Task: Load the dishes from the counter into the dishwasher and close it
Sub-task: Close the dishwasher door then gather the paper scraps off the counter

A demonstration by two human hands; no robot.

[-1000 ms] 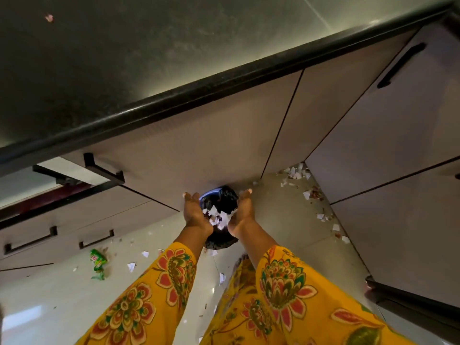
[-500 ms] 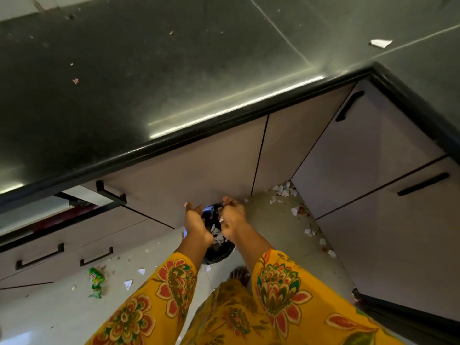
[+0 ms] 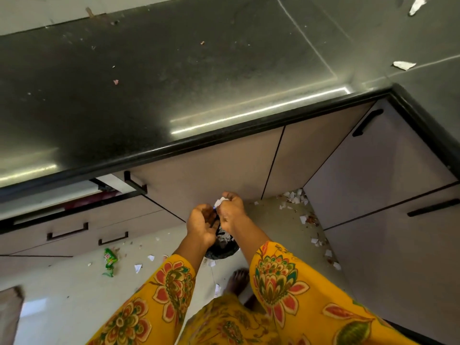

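While both hands' grips clamp paper scraps (image 3: 220,202), left hand (image 3: 201,224) and right hand (image 3: 232,211) hover below the counter edge (image 3: 224,135).

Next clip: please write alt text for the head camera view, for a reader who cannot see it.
Two bare hands, the left hand cupped and the right hand pinching a crumpled white paper scrap, meet over a black-lined bin on the floor. Above runs a dark stone counter over beige cabinet fronts; torn white paper bits and a green wrapper litter the pale floor.
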